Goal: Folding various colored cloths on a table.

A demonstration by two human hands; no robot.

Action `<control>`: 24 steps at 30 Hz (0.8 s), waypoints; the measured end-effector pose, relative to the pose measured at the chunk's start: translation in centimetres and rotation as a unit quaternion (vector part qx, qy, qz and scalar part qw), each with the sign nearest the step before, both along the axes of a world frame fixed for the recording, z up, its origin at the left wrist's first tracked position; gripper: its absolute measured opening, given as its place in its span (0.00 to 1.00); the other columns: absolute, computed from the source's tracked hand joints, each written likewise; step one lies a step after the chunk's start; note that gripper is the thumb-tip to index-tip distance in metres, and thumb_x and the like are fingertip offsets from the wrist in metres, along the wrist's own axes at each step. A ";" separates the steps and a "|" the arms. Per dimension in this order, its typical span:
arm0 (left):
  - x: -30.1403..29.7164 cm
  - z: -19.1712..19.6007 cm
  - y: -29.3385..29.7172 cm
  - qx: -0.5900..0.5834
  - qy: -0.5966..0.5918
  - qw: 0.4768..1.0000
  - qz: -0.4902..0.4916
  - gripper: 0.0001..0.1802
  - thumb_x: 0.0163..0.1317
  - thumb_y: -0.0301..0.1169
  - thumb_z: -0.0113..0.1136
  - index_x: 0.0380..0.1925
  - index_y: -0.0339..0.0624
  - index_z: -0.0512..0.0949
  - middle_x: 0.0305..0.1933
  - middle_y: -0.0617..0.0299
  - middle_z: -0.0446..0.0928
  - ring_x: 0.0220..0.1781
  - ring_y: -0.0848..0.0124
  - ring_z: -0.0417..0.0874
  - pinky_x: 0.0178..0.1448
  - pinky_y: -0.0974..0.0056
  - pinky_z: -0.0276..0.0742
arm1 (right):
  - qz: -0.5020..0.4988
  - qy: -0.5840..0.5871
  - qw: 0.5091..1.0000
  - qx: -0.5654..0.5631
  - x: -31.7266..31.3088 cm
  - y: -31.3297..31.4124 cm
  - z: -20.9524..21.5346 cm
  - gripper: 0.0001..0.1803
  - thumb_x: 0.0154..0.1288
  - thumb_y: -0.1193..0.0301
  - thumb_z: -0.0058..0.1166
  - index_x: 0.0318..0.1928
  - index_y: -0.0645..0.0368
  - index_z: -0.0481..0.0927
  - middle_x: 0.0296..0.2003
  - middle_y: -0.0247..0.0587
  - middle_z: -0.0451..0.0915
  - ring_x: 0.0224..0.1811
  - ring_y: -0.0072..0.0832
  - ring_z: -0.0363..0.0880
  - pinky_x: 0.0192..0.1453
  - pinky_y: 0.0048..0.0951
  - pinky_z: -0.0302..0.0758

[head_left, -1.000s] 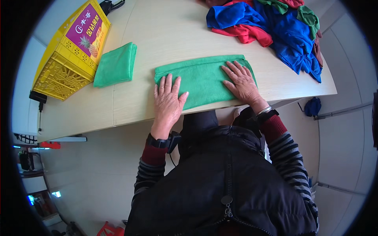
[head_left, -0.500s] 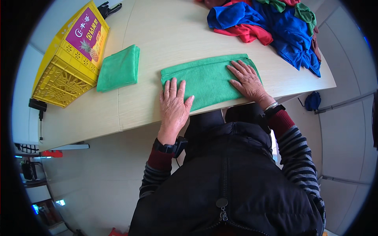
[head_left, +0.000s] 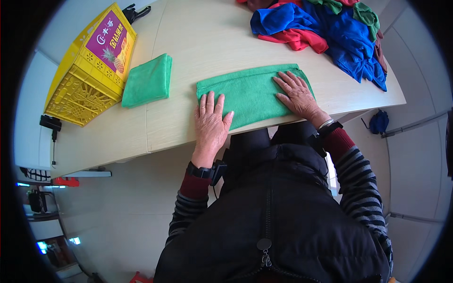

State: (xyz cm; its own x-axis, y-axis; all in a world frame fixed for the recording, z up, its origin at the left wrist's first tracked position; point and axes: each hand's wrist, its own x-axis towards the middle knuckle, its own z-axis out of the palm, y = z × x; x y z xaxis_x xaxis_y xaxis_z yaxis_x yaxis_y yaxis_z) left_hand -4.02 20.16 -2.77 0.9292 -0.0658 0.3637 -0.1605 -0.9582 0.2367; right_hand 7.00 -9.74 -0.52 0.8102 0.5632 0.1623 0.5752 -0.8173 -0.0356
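Observation:
A green towel (head_left: pixel 252 101), folded into a flat rectangle, lies at the front edge of the table with its stitched hem along the far side. On its left end my left hand (head_left: pixel 211 125) rests flat, fingers stretched out. My right hand (head_left: pixel 297 96) lies spread on the towel's right end. Neither hand grips anything; both press on the cloth from above. To the left is a second green towel (head_left: pixel 147 82), folded into a thicker, smaller square, apart from my hands.
A yellow plastic crate (head_left: pixel 89 78) with a purple panel stands at the left, close to the folded square. Blue, red and green cloths (head_left: pixel 344 40) are heaped at the far right of the table (head_left: pixel 203 42). A black adapter (head_left: pixel 50 122) sits at the left edge.
The whole view has shifted slightly, so things appear a little further right. My hands stay flat on the towel, with no clear movement over it.

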 end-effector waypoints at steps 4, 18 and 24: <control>-0.1 0.3 -0.1 0.007 0.011 1.000 0.003 0.33 0.72 0.49 0.53 0.71 0.44 0.67 0.77 0.48 0.59 0.79 0.49 0.55 0.79 0.43 0.52 | 0.006 -0.005 1.000 0.010 -0.1 0.0 -0.1 0.32 0.77 0.49 0.41 0.75 0.46 0.62 0.76 0.41 0.58 0.80 0.44 0.51 0.82 0.50 0.46; -0.1 1.9 -1.1 0.034 0.048 0.998 -0.004 0.30 0.74 0.45 0.50 0.70 0.42 0.67 0.77 0.48 0.60 0.78 0.50 0.58 0.80 0.44 0.50 | -0.038 0.013 0.997 0.072 -0.2 -1.6 -0.3 0.33 0.76 0.50 0.44 0.74 0.48 0.63 0.75 0.41 0.61 0.79 0.45 0.52 0.81 0.50 0.48; 1.8 3.6 -3.4 0.024 0.047 0.999 -0.004 0.29 0.74 0.45 0.50 0.69 0.42 0.69 0.76 0.49 0.62 0.78 0.52 0.60 0.80 0.43 0.49 | -0.011 0.068 0.991 0.118 1.1 -1.2 1.6 0.33 0.74 0.52 0.49 0.73 0.51 0.65 0.75 0.43 0.61 0.79 0.44 0.53 0.81 0.51 0.50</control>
State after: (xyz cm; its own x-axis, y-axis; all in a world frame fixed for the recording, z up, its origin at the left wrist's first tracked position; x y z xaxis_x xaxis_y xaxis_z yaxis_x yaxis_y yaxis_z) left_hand -2.24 16.80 0.87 0.9585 -0.0883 0.2710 -0.1470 -0.9678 0.2045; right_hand 8.13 -10.96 1.10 0.8452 0.5047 0.1759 0.5343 -0.7893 -0.3026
